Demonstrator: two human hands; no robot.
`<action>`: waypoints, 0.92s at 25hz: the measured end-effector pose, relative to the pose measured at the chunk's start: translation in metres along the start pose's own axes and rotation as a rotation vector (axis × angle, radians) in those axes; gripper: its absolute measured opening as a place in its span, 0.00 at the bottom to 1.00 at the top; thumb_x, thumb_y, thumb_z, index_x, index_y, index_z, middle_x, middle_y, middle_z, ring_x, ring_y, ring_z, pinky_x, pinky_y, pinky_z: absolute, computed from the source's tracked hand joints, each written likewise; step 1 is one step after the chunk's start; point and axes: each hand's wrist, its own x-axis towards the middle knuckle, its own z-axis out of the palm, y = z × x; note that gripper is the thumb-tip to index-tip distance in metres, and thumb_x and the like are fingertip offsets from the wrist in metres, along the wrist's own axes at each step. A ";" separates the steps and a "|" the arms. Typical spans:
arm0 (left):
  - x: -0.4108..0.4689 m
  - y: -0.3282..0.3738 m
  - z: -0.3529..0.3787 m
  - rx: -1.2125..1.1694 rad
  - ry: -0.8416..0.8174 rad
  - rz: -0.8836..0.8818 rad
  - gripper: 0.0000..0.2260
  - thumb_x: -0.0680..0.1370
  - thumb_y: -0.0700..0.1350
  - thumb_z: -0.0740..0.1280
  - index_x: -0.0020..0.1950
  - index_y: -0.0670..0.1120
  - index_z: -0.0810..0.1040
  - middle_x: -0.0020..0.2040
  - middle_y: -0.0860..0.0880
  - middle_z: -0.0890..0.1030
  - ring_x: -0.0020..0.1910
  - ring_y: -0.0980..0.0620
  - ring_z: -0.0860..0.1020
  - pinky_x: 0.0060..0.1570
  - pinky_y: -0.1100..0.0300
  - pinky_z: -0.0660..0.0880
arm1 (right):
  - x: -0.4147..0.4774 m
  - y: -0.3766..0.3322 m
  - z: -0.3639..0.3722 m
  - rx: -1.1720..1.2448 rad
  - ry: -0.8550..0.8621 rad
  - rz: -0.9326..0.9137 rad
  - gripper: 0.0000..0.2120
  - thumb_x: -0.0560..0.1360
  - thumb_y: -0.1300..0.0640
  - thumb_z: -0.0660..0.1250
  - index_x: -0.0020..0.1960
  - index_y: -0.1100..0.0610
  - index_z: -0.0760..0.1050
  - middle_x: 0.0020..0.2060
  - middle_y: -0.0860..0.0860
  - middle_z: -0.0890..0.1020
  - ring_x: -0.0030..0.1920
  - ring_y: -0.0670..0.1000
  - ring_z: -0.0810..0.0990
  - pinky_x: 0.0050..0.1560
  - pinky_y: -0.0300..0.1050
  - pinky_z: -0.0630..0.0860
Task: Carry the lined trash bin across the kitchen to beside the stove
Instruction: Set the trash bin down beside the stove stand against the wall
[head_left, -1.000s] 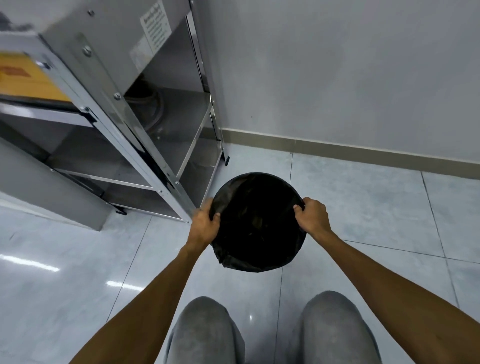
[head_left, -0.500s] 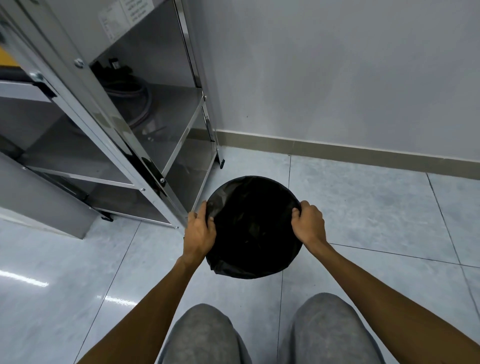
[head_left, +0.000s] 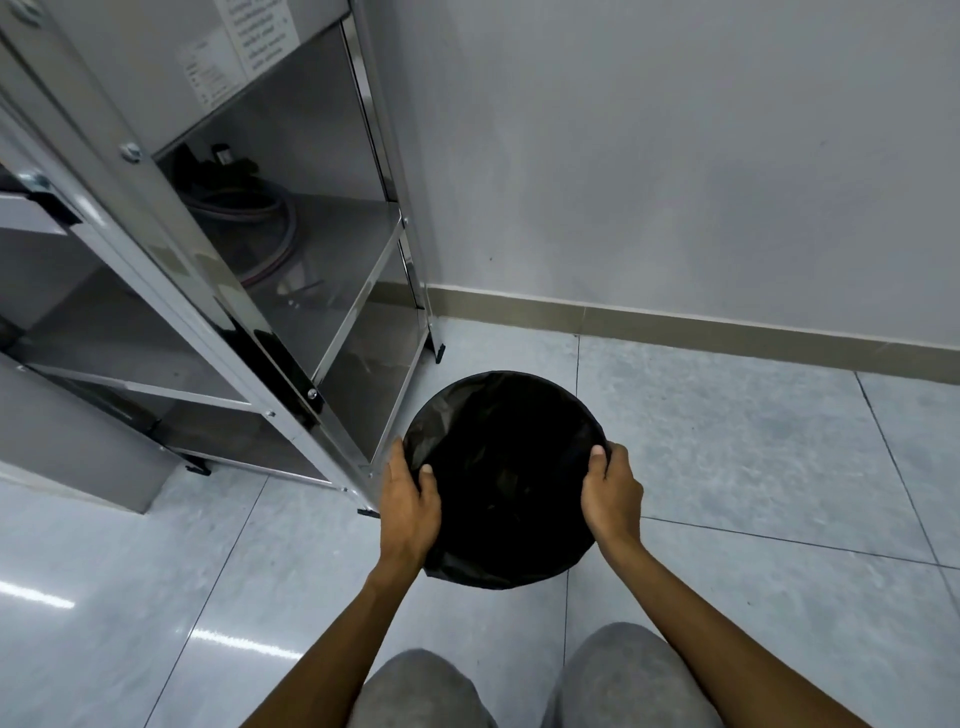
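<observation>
Pale glossy floor tiles fill the lower frame, meeting a grey wall and its olive skirting along the right. A stainless steel stove stand with open shelves takes the upper left, a coiled hose lying on one shelf.

I see the black-lined trash bin at centre frame, just right of the stand's front leg. Whether its base rests on the tiles I cannot tell from above. My left hand is clamped on the rim at the left, thumb hooked inside over the liner; my right hand clasps the opposite rim the same way.

I judge this the set-down. To do it well, I would keep the rim level and lower straight, holding the liner pinned under both thumbs so it does not slip into the bin. The left knuckles sit very near the steel leg, so I would place the bin slightly clear of it, then let go with both hands together.
</observation>
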 end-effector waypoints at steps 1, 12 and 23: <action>0.006 0.001 0.004 -0.008 0.020 0.001 0.24 0.83 0.47 0.57 0.79 0.46 0.58 0.75 0.43 0.69 0.74 0.41 0.68 0.73 0.44 0.65 | 0.006 -0.002 0.003 0.002 0.020 -0.012 0.16 0.84 0.50 0.52 0.59 0.59 0.72 0.46 0.54 0.80 0.48 0.58 0.80 0.45 0.49 0.74; 0.114 0.047 0.035 -0.114 0.006 0.035 0.22 0.83 0.43 0.58 0.78 0.46 0.62 0.72 0.42 0.71 0.72 0.41 0.69 0.70 0.48 0.66 | 0.123 -0.038 0.028 0.026 0.049 -0.022 0.17 0.84 0.48 0.52 0.57 0.59 0.73 0.53 0.58 0.79 0.55 0.61 0.77 0.51 0.52 0.72; 0.173 0.073 0.054 -0.131 -0.099 0.079 0.21 0.79 0.45 0.63 0.72 0.47 0.66 0.66 0.44 0.75 0.65 0.43 0.74 0.61 0.52 0.71 | 0.168 -0.067 0.020 0.159 -0.099 -0.059 0.23 0.83 0.51 0.55 0.78 0.49 0.58 0.71 0.56 0.73 0.69 0.60 0.72 0.68 0.55 0.71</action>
